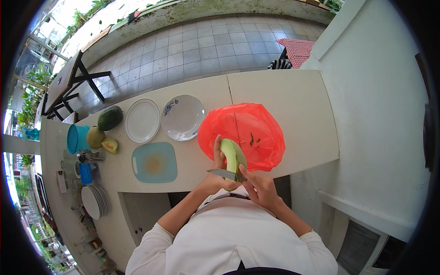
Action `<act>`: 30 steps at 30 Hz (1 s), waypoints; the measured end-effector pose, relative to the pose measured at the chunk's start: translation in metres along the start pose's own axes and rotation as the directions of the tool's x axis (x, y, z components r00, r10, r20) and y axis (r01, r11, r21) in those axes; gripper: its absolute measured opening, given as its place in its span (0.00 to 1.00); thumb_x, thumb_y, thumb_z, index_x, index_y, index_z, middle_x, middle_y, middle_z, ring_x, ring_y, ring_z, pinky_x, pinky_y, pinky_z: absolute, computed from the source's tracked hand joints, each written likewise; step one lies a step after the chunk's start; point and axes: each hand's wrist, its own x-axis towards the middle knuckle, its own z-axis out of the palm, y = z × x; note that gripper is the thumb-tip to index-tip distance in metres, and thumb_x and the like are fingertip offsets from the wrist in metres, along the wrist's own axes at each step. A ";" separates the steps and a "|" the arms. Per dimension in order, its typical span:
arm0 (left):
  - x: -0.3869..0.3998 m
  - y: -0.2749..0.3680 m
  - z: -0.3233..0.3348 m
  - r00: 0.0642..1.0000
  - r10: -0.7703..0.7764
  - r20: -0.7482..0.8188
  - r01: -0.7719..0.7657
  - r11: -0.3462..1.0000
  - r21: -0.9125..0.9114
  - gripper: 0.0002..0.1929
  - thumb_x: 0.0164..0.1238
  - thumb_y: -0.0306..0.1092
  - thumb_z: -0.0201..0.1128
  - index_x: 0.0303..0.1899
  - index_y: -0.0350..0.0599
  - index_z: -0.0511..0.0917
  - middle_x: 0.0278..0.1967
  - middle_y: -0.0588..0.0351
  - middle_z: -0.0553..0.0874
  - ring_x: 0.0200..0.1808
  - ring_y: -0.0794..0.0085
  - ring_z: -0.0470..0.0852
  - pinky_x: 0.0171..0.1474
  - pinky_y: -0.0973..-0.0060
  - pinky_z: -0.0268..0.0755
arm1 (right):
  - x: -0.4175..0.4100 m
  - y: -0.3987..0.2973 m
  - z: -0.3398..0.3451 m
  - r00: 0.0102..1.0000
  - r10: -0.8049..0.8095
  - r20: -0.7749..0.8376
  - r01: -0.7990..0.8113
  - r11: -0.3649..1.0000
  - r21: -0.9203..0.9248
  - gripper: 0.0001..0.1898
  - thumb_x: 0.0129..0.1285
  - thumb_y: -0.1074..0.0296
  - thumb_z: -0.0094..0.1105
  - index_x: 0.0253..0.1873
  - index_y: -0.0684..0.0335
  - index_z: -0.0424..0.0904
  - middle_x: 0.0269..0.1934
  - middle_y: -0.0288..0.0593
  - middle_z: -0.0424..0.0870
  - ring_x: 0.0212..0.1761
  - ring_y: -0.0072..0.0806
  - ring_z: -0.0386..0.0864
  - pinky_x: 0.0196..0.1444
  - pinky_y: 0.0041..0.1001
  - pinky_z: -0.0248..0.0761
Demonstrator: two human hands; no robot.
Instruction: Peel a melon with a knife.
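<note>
A curved wedge of green melon, its rind on the right side, is held upright in my left hand. My right hand grips a knife, whose blade lies across the lower part of the wedge and points left. The knife's handle is hidden by my right fingers. Just beyond both hands, a red plastic bag lies spread on the white counter, with a few small dark green scraps on it. To the left is a light blue cutting board with a brownish stain in its middle.
Behind the board stand a white plate and a flower-patterned bowl. Farther left are a dark green watermelon, a whole melon, a cut orange-fleshed piece, a blue container and stacked plates. A wall bounds the right.
</note>
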 end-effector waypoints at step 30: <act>0.007 0.017 0.007 0.997 0.081 0.009 -0.082 0.986 0.144 0.66 0.28 0.37 0.72 0.68 0.64 0.26 0.57 0.52 0.60 0.62 0.61 0.62 0.63 0.63 0.56 | 0.009 0.001 -0.010 0.997 0.049 0.064 -0.053 0.997 0.062 0.28 0.59 0.73 0.55 0.65 0.63 0.61 0.18 0.39 0.71 0.14 0.28 0.66 0.20 0.28 0.62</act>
